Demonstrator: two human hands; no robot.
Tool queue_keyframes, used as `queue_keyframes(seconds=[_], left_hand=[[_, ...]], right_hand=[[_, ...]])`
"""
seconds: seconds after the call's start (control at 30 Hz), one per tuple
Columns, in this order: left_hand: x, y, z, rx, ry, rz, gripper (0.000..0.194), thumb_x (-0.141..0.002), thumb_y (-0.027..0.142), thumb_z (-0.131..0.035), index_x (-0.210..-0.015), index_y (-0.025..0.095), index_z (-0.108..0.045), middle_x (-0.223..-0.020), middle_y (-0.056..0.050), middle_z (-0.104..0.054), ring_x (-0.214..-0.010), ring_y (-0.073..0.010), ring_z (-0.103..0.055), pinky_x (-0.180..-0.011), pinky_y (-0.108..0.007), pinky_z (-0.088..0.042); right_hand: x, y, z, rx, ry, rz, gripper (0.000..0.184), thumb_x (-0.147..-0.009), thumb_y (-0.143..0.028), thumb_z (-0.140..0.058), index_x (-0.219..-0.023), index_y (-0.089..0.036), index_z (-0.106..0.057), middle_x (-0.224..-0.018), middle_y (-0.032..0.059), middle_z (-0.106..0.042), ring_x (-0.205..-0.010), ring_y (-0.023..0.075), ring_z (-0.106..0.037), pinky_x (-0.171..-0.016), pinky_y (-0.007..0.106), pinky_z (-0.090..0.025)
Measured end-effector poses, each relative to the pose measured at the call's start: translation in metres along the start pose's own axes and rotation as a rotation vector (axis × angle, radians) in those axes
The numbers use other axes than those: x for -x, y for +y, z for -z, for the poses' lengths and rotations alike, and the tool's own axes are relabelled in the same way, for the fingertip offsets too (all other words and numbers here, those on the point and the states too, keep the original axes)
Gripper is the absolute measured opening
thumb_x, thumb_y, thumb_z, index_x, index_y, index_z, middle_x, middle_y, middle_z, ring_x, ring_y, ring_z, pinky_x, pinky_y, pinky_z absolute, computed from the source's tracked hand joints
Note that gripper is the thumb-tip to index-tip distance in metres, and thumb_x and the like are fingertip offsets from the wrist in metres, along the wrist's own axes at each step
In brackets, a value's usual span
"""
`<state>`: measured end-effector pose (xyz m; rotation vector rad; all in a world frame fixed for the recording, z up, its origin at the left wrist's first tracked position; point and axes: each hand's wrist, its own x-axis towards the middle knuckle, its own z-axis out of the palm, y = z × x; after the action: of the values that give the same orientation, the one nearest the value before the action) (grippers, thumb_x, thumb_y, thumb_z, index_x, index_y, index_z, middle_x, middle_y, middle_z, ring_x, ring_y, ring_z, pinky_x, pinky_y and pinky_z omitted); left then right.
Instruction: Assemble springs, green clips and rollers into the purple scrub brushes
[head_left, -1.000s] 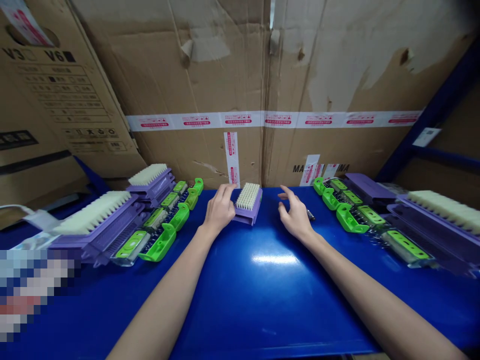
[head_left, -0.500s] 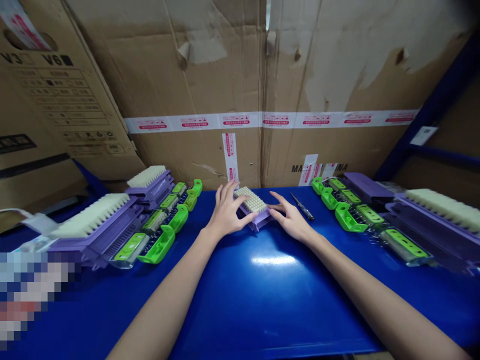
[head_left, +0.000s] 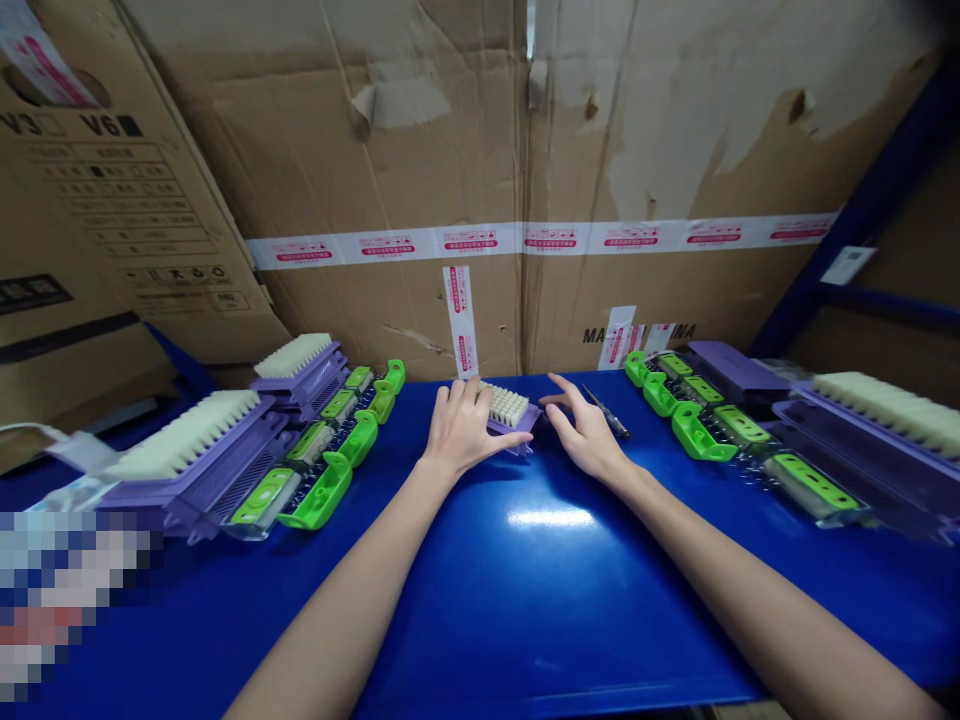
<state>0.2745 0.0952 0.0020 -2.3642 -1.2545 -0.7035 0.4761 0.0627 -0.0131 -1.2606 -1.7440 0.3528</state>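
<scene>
A small purple brush with cream bristle tufts [head_left: 508, 405] lies bristles up on the blue table, a little beyond the middle. My left hand [head_left: 463, 425] is closed around its left side, with the fingers over the far left part and the thumb along the near edge. That hand hides part of the bristles. Just right of the brush, my right hand [head_left: 585, 428] is open, its thumb and index finger apart with a small gap to the purple frame. Behind the right hand lies a slim dark screwdriver-like tool [head_left: 604, 410].
Larger purple brush pieces [head_left: 187, 430] and green-topped spiky parts [head_left: 262, 497] stand in rows on the left. Similar green parts [head_left: 739, 425] and a purple brush [head_left: 892, 415] are on the right. A tall cardboard wall [head_left: 375, 180] closes off the back.
My left hand has shifted right and further over the brush, covering more bristles. My right hand has come away from the brush's right edge, fingers slightly more curled.
</scene>
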Motion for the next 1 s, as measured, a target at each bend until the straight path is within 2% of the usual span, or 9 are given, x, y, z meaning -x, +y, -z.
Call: queue_keyframes(seconds=[0.1, 0.2, 0.3, 0.43, 0.63, 0.87, 1.0], left_hand=[[0.001, -0.007, 0.003, 0.049, -0.017, -0.053, 0.094, -0.060, 0.085, -0.048, -0.119, 0.013, -0.059, -0.128, -0.017, -0.056, -0.104, -0.0331, -0.050, -0.085, -0.045, -0.037], [0.001, -0.012, 0.004, 0.052, -0.019, -0.081, 0.085, -0.065, 0.079, -0.053, -0.121, 0.016, -0.058, -0.125, -0.015, -0.058, -0.102, -0.0316, -0.050, -0.083, -0.044, -0.038], [0.001, -0.012, 0.000, -0.025, 0.006, -0.027, 0.072, -0.072, 0.069, -0.056, -0.120, 0.015, -0.059, -0.116, -0.016, -0.061, -0.099, -0.0316, -0.050, -0.080, -0.043, -0.038], [0.001, -0.009, -0.007, -0.111, 0.037, 0.056, 0.065, -0.079, 0.065, -0.051, -0.116, 0.012, -0.061, -0.108, -0.018, -0.061, -0.096, -0.0323, -0.050, -0.076, -0.043, -0.038], [0.004, -0.015, -0.015, -0.070, 0.075, 0.055, 0.062, -0.081, 0.060, -0.051, -0.121, 0.013, -0.056, -0.116, -0.018, -0.057, -0.104, -0.0327, -0.049, -0.087, -0.047, -0.038], [0.005, -0.021, -0.025, -0.003, 0.073, 0.045, 0.069, -0.077, 0.061, -0.057, -0.124, 0.010, -0.050, -0.130, -0.021, -0.049, -0.126, -0.0353, -0.041, -0.104, -0.049, -0.032], [0.006, -0.022, -0.028, 0.049, 0.041, 0.060, 0.067, -0.078, 0.058, -0.057, -0.126, 0.013, -0.046, -0.133, -0.021, -0.047, -0.128, -0.0346, -0.040, -0.103, -0.049, -0.035]], right_hand=[[0.000, 0.000, 0.001, 0.018, 0.022, 0.021, 0.050, -0.089, -0.032, -0.041, -0.137, -0.015, -0.038, -0.107, 0.0106, -0.068, -0.099, 0.0205, -0.064, -0.093, 0.039, -0.046], [0.000, 0.000, 0.001, 0.028, 0.013, 0.030, 0.050, -0.090, -0.032, -0.041, -0.137, -0.015, -0.038, -0.107, 0.0101, -0.069, -0.099, 0.0206, -0.064, -0.093, 0.039, -0.046], [0.000, 0.001, 0.001, 0.047, 0.004, 0.032, 0.051, -0.090, -0.031, -0.040, -0.138, -0.015, -0.037, -0.108, 0.0103, -0.068, -0.099, 0.0207, -0.064, -0.093, 0.039, -0.046], [0.002, 0.001, -0.001, 0.102, -0.048, 0.039, 0.055, -0.089, -0.031, -0.041, -0.140, -0.014, -0.033, -0.110, 0.0105, -0.068, -0.104, 0.0220, -0.062, -0.095, 0.040, -0.045], [0.004, 0.001, -0.004, 0.151, -0.210, 0.032, 0.065, -0.086, -0.028, -0.045, -0.146, -0.014, -0.023, -0.113, 0.0098, -0.068, -0.108, 0.0223, -0.062, -0.097, 0.040, -0.045], [0.004, 0.002, -0.004, 0.161, -0.223, 0.038, 0.066, -0.085, -0.025, -0.046, -0.146, -0.014, -0.022, -0.112, 0.0097, -0.068, -0.107, 0.0228, -0.062, -0.096, 0.041, -0.045], [0.004, 0.002, -0.004, 0.176, -0.222, 0.052, 0.066, -0.086, -0.024, -0.045, -0.146, -0.014, -0.021, -0.112, 0.0109, -0.068, -0.107, 0.0235, -0.062, -0.095, 0.043, -0.045]])
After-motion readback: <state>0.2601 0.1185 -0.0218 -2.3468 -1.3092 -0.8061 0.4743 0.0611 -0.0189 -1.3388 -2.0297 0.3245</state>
